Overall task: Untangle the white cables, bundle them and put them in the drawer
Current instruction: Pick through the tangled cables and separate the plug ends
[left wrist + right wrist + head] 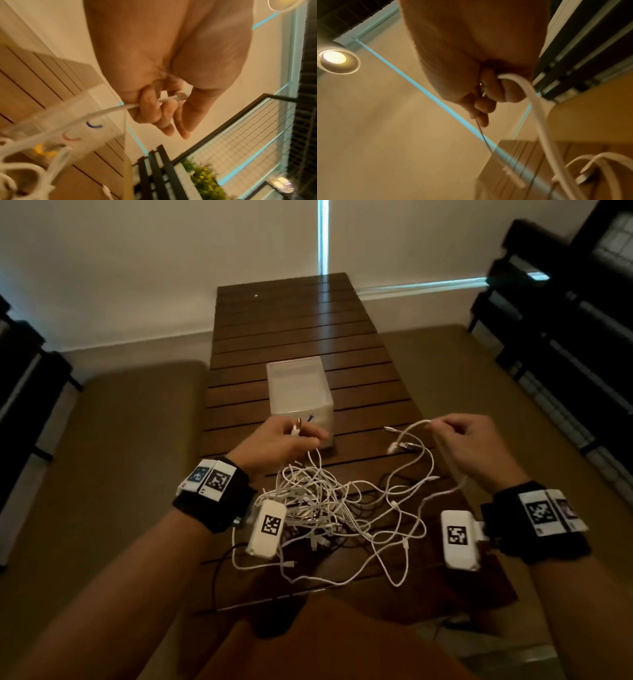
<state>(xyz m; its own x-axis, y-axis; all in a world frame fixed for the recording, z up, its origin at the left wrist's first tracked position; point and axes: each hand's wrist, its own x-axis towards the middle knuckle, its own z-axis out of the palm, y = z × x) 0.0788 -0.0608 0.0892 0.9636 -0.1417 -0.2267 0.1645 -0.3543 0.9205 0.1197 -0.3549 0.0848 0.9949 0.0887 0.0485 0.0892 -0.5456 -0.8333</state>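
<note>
A tangle of white cables [329, 508] lies on the slatted wooden table [291, 320], between my two wrists. My left hand [284, 440] is raised just in front of the white translucent drawer box [299, 392] and pinches a cable end with a metal plug [181, 96]. My right hand [469, 440] is lifted at the right and grips a loop of white cable [537, 108] that runs down into the tangle. Loose plug ends [399, 446] hang between the hands.
The drawer box stands open-topped at mid table, with coloured marks on its front [93, 125]. Tan cushions [113, 446] flank the table. Black slatted furniture [565, 337] stands at the right and far left. A black cable [219, 577] trails off the near edge.
</note>
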